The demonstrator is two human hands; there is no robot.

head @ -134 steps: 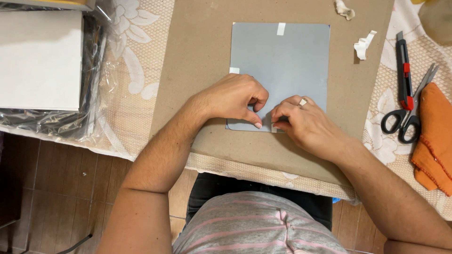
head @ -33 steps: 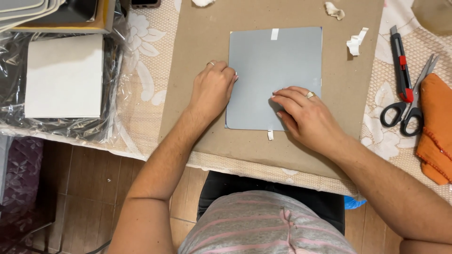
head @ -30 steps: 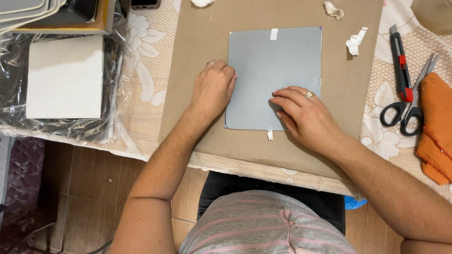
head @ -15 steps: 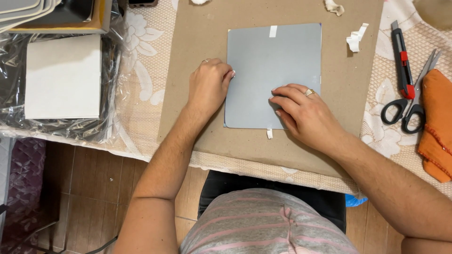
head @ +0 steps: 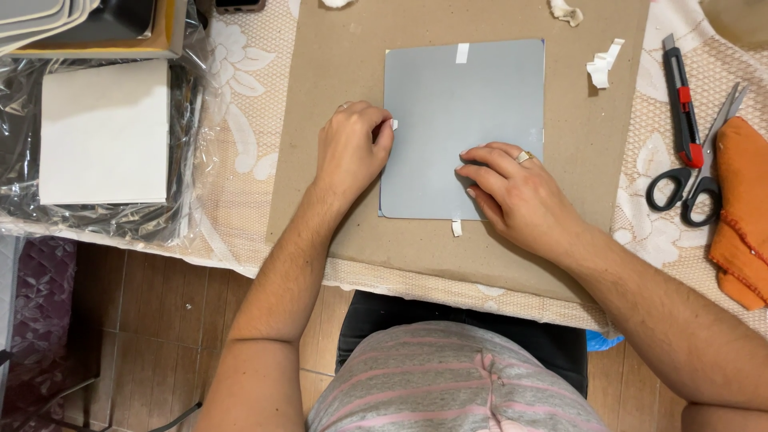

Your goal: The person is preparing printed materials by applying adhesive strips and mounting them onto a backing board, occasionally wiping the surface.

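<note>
Grey sheet (head: 464, 112) lies flat, square to you, in the middle of the brown cardboard (head: 336, 56) that covers the lace-clothed tabletop (head: 240, 168). Small white tape tabs hold it: one at the top edge (head: 462, 53), one at the bottom edge (head: 456, 228), one at the left edge (head: 394, 125).

Your left hand (head: 350, 152) is curled, fingertips pressed together on that left tab, rubbing it down. Your right hand (head: 512, 188) lies flat with fingers spread on the lower right of the sheet, pinning it.

Step in hand, by my reading: taping the sheet to the board, left edge now. The right edge shows no tab, so the next move likely calls for a fresh piece from the tape scraps (head: 602, 66) upper right, while one hand keeps the sheet from sliding.

Off to your right: utility knife (head: 682, 112), scissors (head: 694, 172), orange cloth (head: 740, 208). Left: white box in plastic wrap (head: 104, 132)
</note>
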